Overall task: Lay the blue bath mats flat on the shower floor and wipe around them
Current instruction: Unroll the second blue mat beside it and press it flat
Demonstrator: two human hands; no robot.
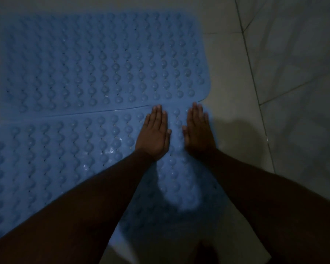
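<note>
Your left hand and right hand rest palm-down, fingers straight and pressed together, on the near blue mat at its far right corner. The far blue mat lies flat, touching it along the seam, on the tiled floor.

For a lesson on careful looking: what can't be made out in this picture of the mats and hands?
Head view:
Near mat: left end cut off by the frame; lower part hidden by forearms.
Far mat: far edge blurred.
Left hand, right hand: palms hidden, facing down.
</note>
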